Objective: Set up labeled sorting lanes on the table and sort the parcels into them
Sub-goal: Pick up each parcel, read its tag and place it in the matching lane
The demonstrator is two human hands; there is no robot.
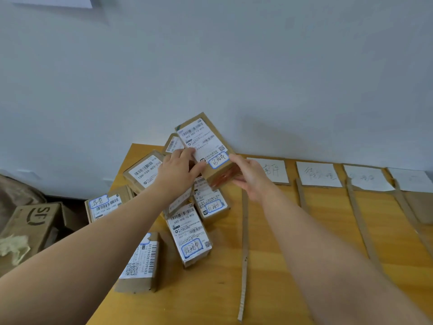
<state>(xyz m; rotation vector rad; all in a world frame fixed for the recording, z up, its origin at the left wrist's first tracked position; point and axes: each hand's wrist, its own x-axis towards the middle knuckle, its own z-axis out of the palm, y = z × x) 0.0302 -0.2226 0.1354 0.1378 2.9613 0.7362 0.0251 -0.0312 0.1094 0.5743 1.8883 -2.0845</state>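
Watching the head cam feed remotely here. Both hands are on one parcel, lifted above the pile at the back-left of the table, close to the wall. Left hand has its fingers curled over the parcel's left edge. Right hand grips the near right end, so it's a proper 2-handed hold. The parcel is tilted w/ the printed side toward the cam, prob so the handwritten blue-edged sticker can be read, b/c imo that's what picks the lane.

Counts:
- 6 parcels lying in the pile plus the held one. Maybe 1 more under the left wrist, can't tell.
- 4 white cards in a row along the back edge.
- 4 cardboard strips running toward me as dividers. The 2nd is partly hidden by the right arm.

Cards sit at the far end, I'd guess so the lane space stays free for boxes. Writing on the 2 right cards is too faint to read.

Every parcel I can see is left of the 1st strip, so sorting looks barely started.

Also an open box marked SF, off the table on the left.
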